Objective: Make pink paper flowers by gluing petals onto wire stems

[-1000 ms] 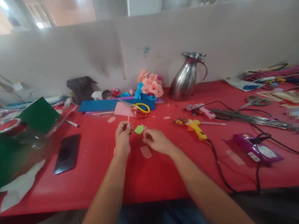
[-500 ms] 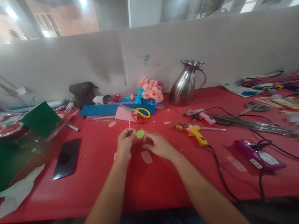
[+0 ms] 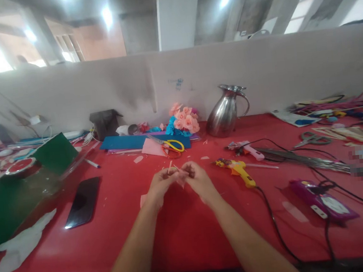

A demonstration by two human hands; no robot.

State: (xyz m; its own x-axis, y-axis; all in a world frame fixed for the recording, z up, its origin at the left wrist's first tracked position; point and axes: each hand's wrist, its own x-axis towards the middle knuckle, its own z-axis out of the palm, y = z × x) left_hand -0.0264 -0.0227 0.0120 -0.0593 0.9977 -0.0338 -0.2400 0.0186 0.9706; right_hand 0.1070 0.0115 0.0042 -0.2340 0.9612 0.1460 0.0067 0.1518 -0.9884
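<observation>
My left hand [image 3: 160, 186] and my right hand [image 3: 199, 180] meet over the red table, fingertips pinched together. Between them is a small pink paper piece [image 3: 181, 181], mostly covered by the fingers. A thin pale-pink strip [image 3: 170, 166] sticks up from the left fingers; what it belongs to is hidden. Beyond the hands lie yellow-and-orange-handled scissors [image 3: 173, 145] on a pink sheet [image 3: 152, 146]. Another pink paper piece [image 3: 143, 199] shows beside my left wrist. To the right of my hands rests a yellow glue gun [image 3: 241, 172].
A black phone [image 3: 83, 202] lies left. Behind are paper flowers [image 3: 184, 120] and a steel jug [image 3: 226, 113]. On the right are a pink glue gun [image 3: 252, 150], a bundle of wires [image 3: 305, 157], green-handled scissors [image 3: 316, 139] and a purple power strip [image 3: 322, 201] with trailing cords.
My hands have come together. The pink piece that lay under my right hand is off the table and between my fingers. The green disc no longer shows. The view has tilted up slightly.
</observation>
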